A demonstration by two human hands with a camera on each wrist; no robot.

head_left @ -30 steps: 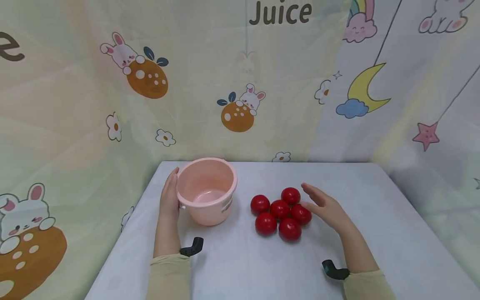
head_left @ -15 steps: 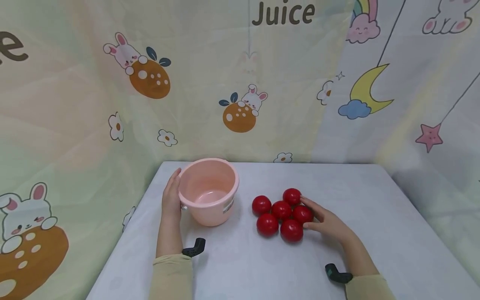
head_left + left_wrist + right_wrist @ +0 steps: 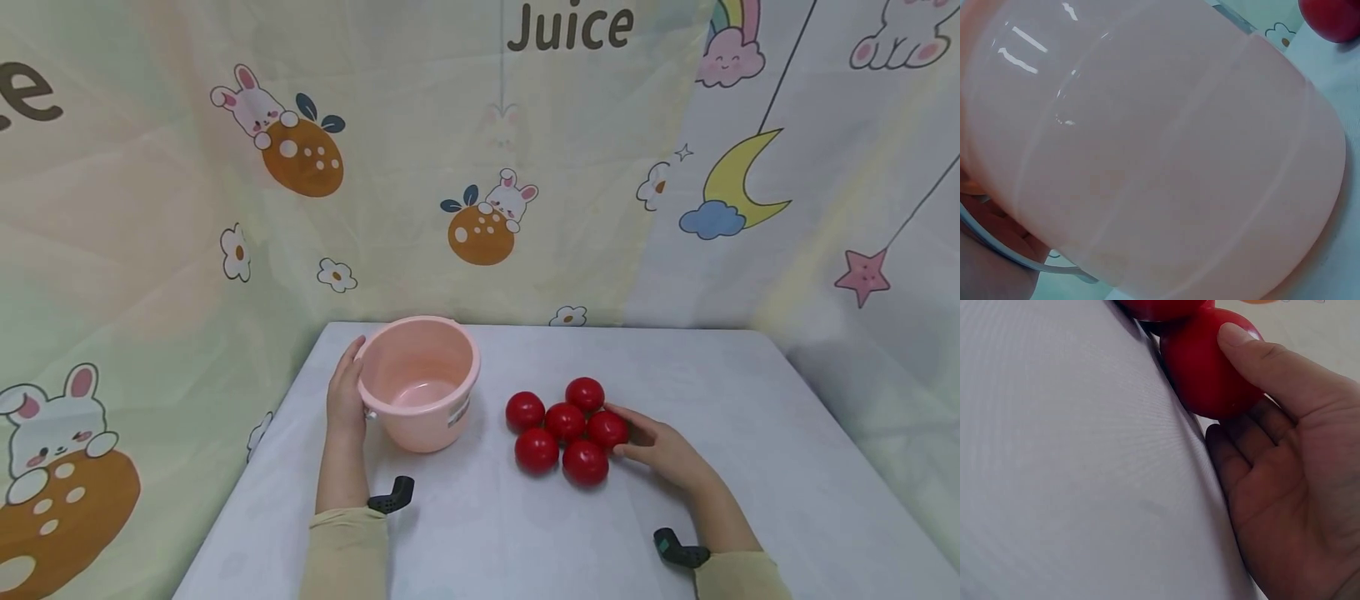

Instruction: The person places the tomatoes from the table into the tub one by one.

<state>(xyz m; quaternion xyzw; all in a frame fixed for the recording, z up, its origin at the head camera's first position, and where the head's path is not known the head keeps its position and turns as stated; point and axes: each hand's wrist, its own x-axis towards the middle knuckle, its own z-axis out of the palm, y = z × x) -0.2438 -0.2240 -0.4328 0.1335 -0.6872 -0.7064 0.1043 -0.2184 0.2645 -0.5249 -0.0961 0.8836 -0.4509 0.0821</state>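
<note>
A pink plastic bucket [image 3: 420, 425] stands upright at the left of the table. Along its left side my left hand [image 3: 346, 400] lies with straight fingers, their tips by the rim. In the left wrist view the bucket wall [image 3: 1172, 156] fills most of the picture, with the left hand [image 3: 997, 262] beside the handle [image 3: 1016, 256]. To the right sits a tight group of several shiny red tomato-like balls [image 3: 564, 422]. My right hand [image 3: 663, 450] holds the rightmost ball [image 3: 607, 428], thumb on one side, fingers on the other. The right wrist view shows the thumb on that ball [image 3: 1210, 369].
A white cloth covers the table [image 3: 495, 542]. Printed fabric [image 3: 390, 208] with rabbits and flowers hangs behind and at both sides. Each wrist carries a small black device, one on the left [image 3: 392, 495] and one on the right [image 3: 678, 550].
My right hand has come from just right of the red balls onto the rightmost one and closed its thumb and fingers round it. The left hand stays against the bucket.
</note>
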